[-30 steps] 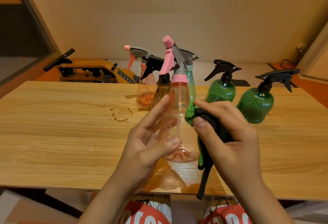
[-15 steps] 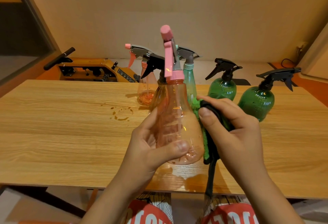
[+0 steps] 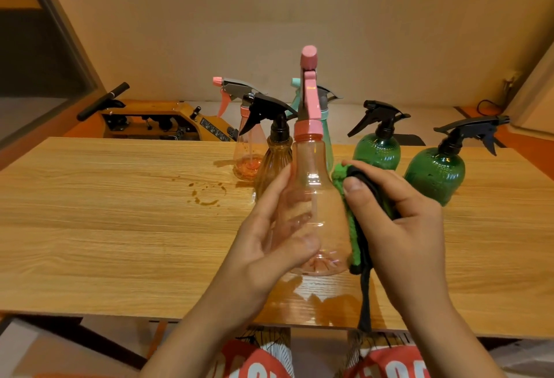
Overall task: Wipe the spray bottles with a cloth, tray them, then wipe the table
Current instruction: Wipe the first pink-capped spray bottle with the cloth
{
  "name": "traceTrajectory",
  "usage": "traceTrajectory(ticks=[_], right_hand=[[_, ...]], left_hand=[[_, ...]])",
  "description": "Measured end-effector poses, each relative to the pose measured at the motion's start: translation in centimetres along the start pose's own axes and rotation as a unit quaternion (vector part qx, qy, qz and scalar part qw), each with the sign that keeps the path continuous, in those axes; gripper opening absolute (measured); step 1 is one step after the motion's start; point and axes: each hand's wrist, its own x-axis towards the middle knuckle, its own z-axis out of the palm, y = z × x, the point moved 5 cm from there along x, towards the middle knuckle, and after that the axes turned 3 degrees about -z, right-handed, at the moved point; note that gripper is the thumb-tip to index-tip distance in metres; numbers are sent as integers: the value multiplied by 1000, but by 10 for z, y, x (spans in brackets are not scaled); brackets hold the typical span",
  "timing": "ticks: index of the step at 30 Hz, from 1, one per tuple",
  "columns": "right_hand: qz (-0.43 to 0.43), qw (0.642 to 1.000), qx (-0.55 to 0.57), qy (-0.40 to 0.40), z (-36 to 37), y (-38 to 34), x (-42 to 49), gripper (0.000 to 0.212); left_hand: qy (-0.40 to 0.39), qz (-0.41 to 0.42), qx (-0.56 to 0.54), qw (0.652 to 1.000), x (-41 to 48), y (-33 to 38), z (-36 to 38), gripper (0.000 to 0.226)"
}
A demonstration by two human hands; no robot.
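My left hand [image 3: 269, 236] grips a clear pink spray bottle [image 3: 314, 197] with a pink trigger head, held upright above the wooden table [image 3: 105, 227]. My right hand [image 3: 398, 221] holds a green and black cloth [image 3: 356, 227] pressed against the bottle's right side. Behind stand an amber bottle [image 3: 274, 155], another pink bottle [image 3: 247, 152], a teal bottle [image 3: 328, 143] mostly hidden, and two green bottles [image 3: 377, 146] [image 3: 434, 173]. No tray is in view.
Brown liquid spots [image 3: 207, 194] mark the table left of the bottles. A wet patch [image 3: 323, 302] lies at the near table edge below the held bottle. A yellow machine [image 3: 162, 121] sits on the floor beyond the table's far edge.
The pink bottle has risen and turned upright in my left hand. My right hand with the cloth has slid along the bottle's right side.
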Motion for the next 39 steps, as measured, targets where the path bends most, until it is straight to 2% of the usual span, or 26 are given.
traceTrajectory(ticks=[4, 9, 10, 14, 20, 25, 30, 32, 36, 39], right_hand=[[23, 1000, 12, -8, -4, 6, 1, 21], [-89, 995, -34, -32, 1, -12, -14, 25], [-86, 995, -36, -29, 1, -10, -14, 25], [22, 999, 37, 20, 0, 6, -8, 22], [-83, 996, -24, -16, 6, -15, -18, 27], [-8, 999, 15, 29, 1, -3, -7, 23], [-86, 995, -47, -11, 8, -12, -13, 26], [-65, 997, -40, -2, 6, -7, -10, 26], [15, 997, 32, 71, -2, 7, -3, 21], [36, 995, 43, 85, -3, 12, -4, 21]], left_hand=[[-9, -6, -14, 1000, 0, 2, -5, 83], [18, 19, 22, 999, 3, 3, -11, 77], [21, 25, 27, 999, 3, 3, -11, 77], [30, 40, 38, 998, 4, 2, -7, 78], [59, 44, 44, 996, 8, -2, -12, 77], [48, 39, 40, 997, 6, -5, -5, 80], [61, 41, 43, 996, 9, -6, -6, 79], [63, 46, 53, 996, 9, -8, -4, 79], [33, 56, 67, 996, 7, -8, 6, 76], [6, 35, 30, 999, 8, -13, 5, 70]])
